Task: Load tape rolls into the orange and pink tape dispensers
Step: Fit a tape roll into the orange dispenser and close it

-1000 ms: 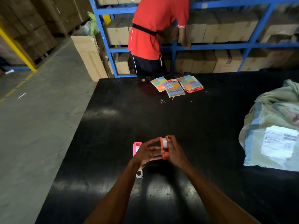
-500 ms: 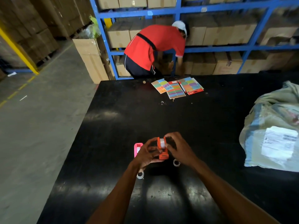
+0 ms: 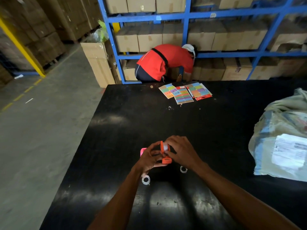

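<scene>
Both hands hold the orange tape dispenser (image 3: 166, 159) just above the black table (image 3: 199, 123). My left hand (image 3: 150, 159) grips its left side and base. My right hand (image 3: 180, 151) covers its right side, fingers on the white tape roll (image 3: 165, 146) seated in it. The pink tape dispenser (image 3: 142, 151) stands on the table just left of my left hand, mostly hidden by it. One loose clear tape roll (image 3: 145, 179) lies under my left wrist, and a second one (image 3: 183, 169) lies under my right wrist.
Coloured sticky-note cards and a marker (image 3: 185, 92) lie at the table's far edge. A large wrapped parcel with a white label (image 3: 282, 143) fills the right side. A person in a red shirt (image 3: 166, 62) bends at blue shelving behind the table. Concrete floor lies left.
My right hand has come back over the orange dispenser's right side, onto the roll. The person in red has bent lower toward the bottom shelf.
</scene>
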